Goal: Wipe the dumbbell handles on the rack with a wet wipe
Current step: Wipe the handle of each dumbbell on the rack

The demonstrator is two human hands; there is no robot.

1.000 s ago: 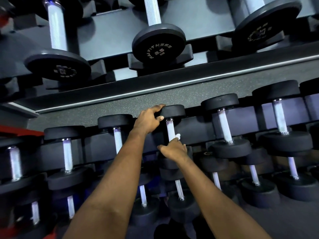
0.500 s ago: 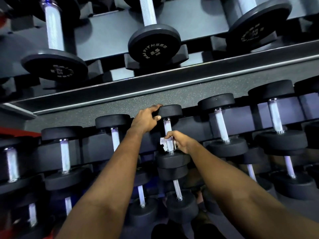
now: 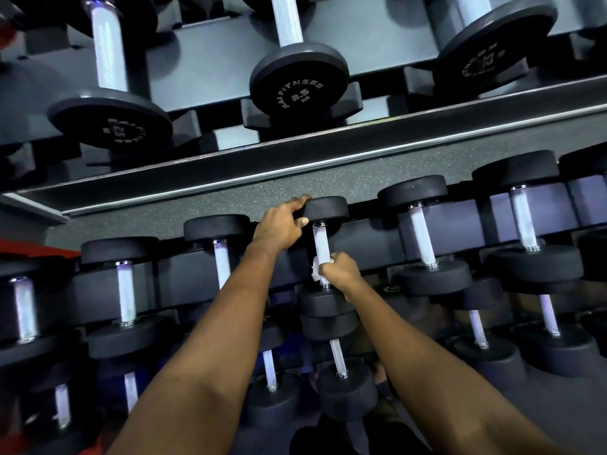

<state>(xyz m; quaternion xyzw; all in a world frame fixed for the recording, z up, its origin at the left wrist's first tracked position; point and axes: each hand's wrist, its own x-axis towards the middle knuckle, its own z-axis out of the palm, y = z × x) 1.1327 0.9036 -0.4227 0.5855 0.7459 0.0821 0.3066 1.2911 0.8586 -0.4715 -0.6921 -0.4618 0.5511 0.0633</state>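
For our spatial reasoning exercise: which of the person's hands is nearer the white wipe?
Right. The right hand holds the wipe around the handle; the left hand grips the far weight above it.

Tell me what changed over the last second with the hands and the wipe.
The right hand twisted round the lower end of the handle, bringing the wet wipe from its right side to its left. The left hand kept gripping the dumbbell's upper head.

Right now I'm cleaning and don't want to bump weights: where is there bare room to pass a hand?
Free: the speckled strip between the upper shelf rail and the middle row's far heads, and the bare rack bar between the wiped handle and its right neighbour's handle. Crowded: stacked heads under the right hand.
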